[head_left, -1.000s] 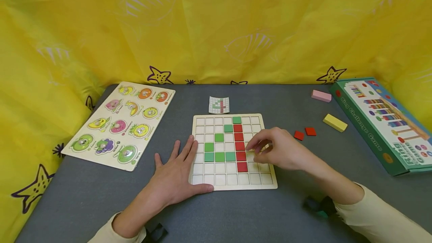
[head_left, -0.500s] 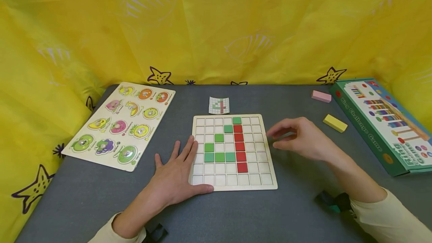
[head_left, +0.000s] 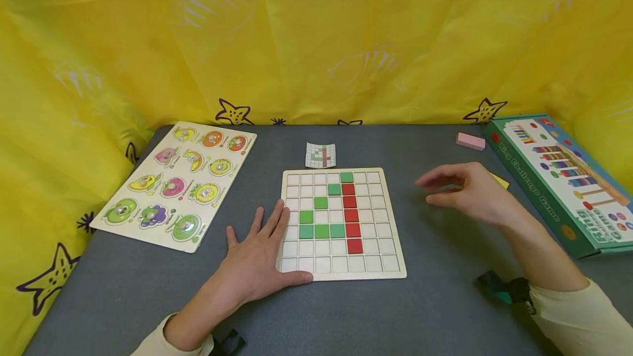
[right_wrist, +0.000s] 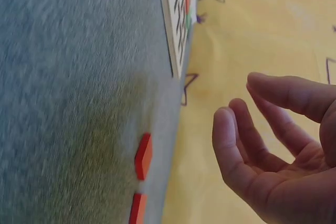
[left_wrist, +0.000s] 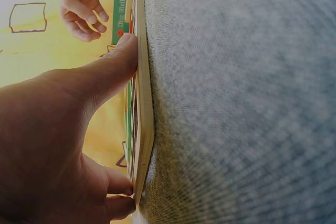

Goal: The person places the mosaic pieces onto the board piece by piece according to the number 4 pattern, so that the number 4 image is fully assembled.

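Observation:
A pale wooden grid board lies flat in the middle of the table, with several green tiles in a stepped shape and a column of red tiles in its squares. My left hand rests spread on the board's lower left corner, thumb along the near edge. To the right of the board my right hand hovers above the table, fingers bent and apart from the thumb, holding nothing. Below it, in the right wrist view, two loose red tiles lie on the table; the hand hides them in the head view.
Behind the board lies a small pattern card. A fruit puzzle board is at the left. On the right are a pink block, a partly hidden yellow block and a green game box. A yellow cloth hangs behind.
My right hand has moved off the board to the right, over the loose red tiles, partly covering the yellow block. The left hand and the board's tiles stay as they were.

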A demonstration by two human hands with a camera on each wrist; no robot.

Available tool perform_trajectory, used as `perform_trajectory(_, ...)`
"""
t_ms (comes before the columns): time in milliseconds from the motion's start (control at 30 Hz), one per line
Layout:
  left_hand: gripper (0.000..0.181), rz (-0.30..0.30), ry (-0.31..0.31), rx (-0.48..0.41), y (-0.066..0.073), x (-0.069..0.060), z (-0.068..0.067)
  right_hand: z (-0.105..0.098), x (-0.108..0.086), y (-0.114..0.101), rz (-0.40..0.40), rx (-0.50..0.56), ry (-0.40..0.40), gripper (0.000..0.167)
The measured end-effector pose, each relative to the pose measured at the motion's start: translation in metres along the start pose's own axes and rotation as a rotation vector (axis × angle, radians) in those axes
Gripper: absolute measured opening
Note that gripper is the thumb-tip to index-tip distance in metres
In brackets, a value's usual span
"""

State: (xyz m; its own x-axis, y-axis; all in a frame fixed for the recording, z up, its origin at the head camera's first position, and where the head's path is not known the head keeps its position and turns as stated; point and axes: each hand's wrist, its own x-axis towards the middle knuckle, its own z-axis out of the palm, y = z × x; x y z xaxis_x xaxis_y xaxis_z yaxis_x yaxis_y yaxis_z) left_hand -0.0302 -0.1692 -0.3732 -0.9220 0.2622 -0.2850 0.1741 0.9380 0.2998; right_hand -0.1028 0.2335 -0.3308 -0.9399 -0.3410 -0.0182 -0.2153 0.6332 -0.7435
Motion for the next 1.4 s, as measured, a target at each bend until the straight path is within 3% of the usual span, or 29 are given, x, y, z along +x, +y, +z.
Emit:
perform_trajectory(467,0.131,-0.009,-0.007,-0.003,0.000,0.000,0.000,-0.015,0.005,0.022,0.124,-0.009,-0.016,0.036)
perform_trajectory(700,0.130,-0.001,0.000,-0.005,0.000,-0.001,0.000,-0.018,0.008,0.038,0.209,0.018,-0.063,0.040)
perform_trajectory(1100,0.130,-0.002,-0.005,-0.011,0.001,0.000,0.000,-0.020,0.010,0.044,0.269,-0.047,-0.103,0.042)
perform_trajectory(1400,0.130,-0.002,-0.008,-0.002,0.000,0.000,0.000,-0.014,0.011,0.046,0.280,-0.030,-0.115,0.041)
